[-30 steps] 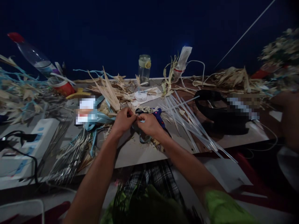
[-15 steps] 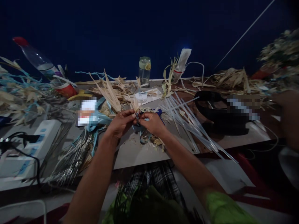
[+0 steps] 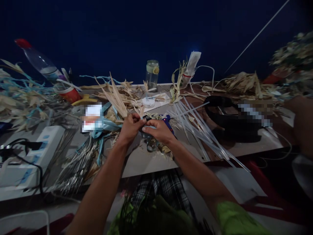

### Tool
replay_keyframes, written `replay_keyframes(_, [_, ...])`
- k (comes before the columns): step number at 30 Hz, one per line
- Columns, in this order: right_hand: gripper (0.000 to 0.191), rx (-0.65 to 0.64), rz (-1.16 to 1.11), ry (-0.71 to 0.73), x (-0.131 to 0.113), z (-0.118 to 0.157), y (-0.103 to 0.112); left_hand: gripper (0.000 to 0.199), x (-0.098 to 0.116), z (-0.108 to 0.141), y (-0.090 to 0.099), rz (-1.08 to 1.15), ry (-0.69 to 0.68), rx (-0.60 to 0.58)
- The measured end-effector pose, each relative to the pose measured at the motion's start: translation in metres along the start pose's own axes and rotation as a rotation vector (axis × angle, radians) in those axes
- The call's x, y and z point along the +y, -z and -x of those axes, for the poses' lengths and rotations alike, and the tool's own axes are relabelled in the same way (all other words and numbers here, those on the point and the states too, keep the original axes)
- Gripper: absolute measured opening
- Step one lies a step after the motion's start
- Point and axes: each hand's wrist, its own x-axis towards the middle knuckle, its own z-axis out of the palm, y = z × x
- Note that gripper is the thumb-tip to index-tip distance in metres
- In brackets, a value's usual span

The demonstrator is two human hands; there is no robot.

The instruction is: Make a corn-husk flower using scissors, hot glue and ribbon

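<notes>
My left hand (image 3: pixel 132 128) and my right hand (image 3: pixel 158 131) meet over the middle of the table, fingers pinched close together. A small pale strip of dried corn husk (image 3: pixel 141 112) rises from the fingertips of my left hand. What my right fingers pinch is too small and dark to make out. Just behind my right hand lies a blue tool with a small red light (image 3: pixel 167 121), perhaps a glue gun, partly hidden. Light blue ribbon (image 3: pixel 107 125) lies left of my left hand. Husk scraps (image 3: pixel 164 148) are scattered below my wrists.
Clear plastic sticks (image 3: pixel 198 127) lie to the right, near a black strap-like object (image 3: pixel 232 130). Thin metal wires (image 3: pixel 81 166) and a white power strip (image 3: pixel 46 147) are on the left. A glass jar (image 3: pixel 152 76), a white tape roll (image 3: pixel 148 102) and dried husks (image 3: pixel 117 96) sit behind. Another person's arm (image 3: pixel 303 127) shows at right.
My hands have turned slightly, and the husk piece between them now sits lower and shows less. More of the blue tool shows behind my right hand.
</notes>
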Motion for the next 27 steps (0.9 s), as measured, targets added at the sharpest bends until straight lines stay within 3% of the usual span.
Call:
replay_keyframes(2, [0.022,0.054,0.017,0.012,0.001,-0.001,-0.002,0.04,0.002,0.001,-0.001,0.077,0.022,-0.039])
replay_keyframes(4, [0.019,0.112,0.029,-0.003,0.003,-0.002,-0.004,0.043,0.004,0.003,-0.002,0.213,0.083,-0.155])
replay_keyframes(8, [0.017,0.131,-0.056,-0.036,0.008,-0.005,-0.004,0.032,0.011,0.009,-0.001,0.434,0.133,-0.338])
replay_keyframes(13, [0.02,0.035,-0.254,-0.045,0.014,-0.009,-0.002,0.026,0.012,0.01,0.005,0.419,0.166,-0.346])
replay_keyframes(23, [0.035,-0.116,-0.352,-0.053,0.007,-0.006,0.011,0.029,0.016,0.009,0.013,0.224,0.149,-0.344])
replay_keyframes(27, [0.046,-0.052,-0.393,-0.091,0.008,-0.006,0.014,0.028,0.013,0.006,0.012,0.032,0.083,-0.312])
